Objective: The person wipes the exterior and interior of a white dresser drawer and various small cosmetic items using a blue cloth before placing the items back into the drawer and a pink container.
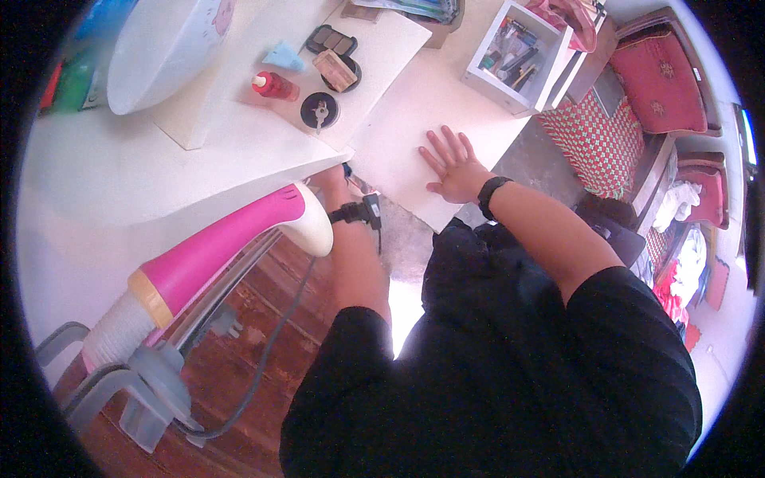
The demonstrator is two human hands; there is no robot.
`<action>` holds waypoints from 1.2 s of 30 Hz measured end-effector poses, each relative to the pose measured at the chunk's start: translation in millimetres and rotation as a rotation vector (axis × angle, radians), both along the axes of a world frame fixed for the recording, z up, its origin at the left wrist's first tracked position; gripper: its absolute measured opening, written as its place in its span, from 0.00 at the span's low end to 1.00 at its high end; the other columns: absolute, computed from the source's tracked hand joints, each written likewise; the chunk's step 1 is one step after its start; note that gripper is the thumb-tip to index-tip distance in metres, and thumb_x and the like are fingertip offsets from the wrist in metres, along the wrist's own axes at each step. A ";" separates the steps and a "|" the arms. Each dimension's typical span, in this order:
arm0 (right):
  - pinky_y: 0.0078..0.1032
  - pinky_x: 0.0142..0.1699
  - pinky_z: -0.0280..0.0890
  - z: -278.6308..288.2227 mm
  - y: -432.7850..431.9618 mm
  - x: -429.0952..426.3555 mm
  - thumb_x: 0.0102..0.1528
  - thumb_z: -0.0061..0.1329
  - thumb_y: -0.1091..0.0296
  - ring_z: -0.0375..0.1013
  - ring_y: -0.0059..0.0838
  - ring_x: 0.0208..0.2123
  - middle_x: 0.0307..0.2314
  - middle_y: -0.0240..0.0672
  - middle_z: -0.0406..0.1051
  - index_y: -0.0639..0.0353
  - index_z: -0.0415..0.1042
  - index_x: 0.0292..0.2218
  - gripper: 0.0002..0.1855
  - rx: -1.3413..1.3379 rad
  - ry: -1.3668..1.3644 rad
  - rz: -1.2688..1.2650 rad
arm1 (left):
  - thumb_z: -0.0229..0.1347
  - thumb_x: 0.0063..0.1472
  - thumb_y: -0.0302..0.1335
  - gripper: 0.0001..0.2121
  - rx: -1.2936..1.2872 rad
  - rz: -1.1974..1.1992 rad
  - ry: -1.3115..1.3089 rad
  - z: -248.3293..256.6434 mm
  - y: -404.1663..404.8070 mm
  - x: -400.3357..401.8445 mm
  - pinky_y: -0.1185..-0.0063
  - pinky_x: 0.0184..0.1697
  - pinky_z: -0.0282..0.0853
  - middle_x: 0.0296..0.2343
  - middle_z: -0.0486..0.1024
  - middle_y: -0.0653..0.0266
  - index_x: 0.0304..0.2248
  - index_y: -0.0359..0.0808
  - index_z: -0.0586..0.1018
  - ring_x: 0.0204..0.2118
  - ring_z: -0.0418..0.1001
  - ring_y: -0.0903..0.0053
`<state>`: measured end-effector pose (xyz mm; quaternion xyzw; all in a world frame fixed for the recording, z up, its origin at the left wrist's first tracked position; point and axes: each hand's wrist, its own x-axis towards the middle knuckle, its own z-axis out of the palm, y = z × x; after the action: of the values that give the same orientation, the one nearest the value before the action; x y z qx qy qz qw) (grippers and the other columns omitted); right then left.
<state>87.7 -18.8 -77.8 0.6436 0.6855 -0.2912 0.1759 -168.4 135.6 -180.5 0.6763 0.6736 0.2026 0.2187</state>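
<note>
My right hand (pixel 457 170) rests palm down on the white tabletop (pixel 394 140), its fingers spread and nothing held. A black band circles that wrist. My left hand (pixel 327 178) reaches beneath the edge of the white top, so its fingers are hidden and I cannot tell what they touch. A dark device is strapped to the left wrist. Beside the left forearm stands a long magenta-and-cream object (pixel 221 248). Near the table edge, a key (pixel 321 113) lies on a round black container (pixel 309 103). What looks like a banknote (pixel 334 70) lies over another dark round item.
A red bottle (pixel 278 87), a light blue piece (pixel 284 57) and a black case (pixel 331 43) stand farther back. A white drawer box (pixel 478 71) holds pens and small items. At left is a large white basin (pixel 155 60). A grey cord (pixel 263 358) hangs above the brown floor.
</note>
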 end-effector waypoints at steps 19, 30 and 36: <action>0.53 0.70 0.17 13.1 7.8 5.0 0.67 0.30 0.39 0.13 0.51 0.69 0.69 0.43 0.18 0.47 0.31 0.70 0.42 -0.107 0.042 0.030 | 0.51 0.63 0.25 0.17 0.008 0.056 -0.075 9.4 11.7 -7.6 0.62 0.52 0.67 0.47 0.74 0.39 0.50 0.26 0.73 0.51 0.71 0.45; 0.61 0.67 0.14 9.0 13.6 3.0 0.64 0.31 0.36 0.11 0.56 0.69 0.69 0.43 0.17 0.48 0.28 0.70 0.46 -0.132 0.008 0.100 | 0.49 0.61 0.19 0.20 0.103 0.259 -0.203 40.0 -61.7 49.3 0.62 0.52 0.67 0.51 0.71 0.37 0.53 0.32 0.73 0.52 0.70 0.44; 0.63 0.65 0.14 -0.1 14.5 1.5 0.63 0.32 0.33 0.10 0.57 0.68 0.69 0.43 0.15 0.48 0.26 0.70 0.48 -0.097 -0.004 0.100 | 0.46 0.58 0.12 0.29 0.036 0.204 -0.053 60.3 -169.6 90.3 0.62 0.52 0.70 0.58 0.62 0.38 0.59 0.42 0.70 0.54 0.70 0.44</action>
<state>89.2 -4.3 -77.9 0.5999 0.7016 -0.3138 0.2224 -78.1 -34.0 -120.3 0.6023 0.7293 0.2537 0.2026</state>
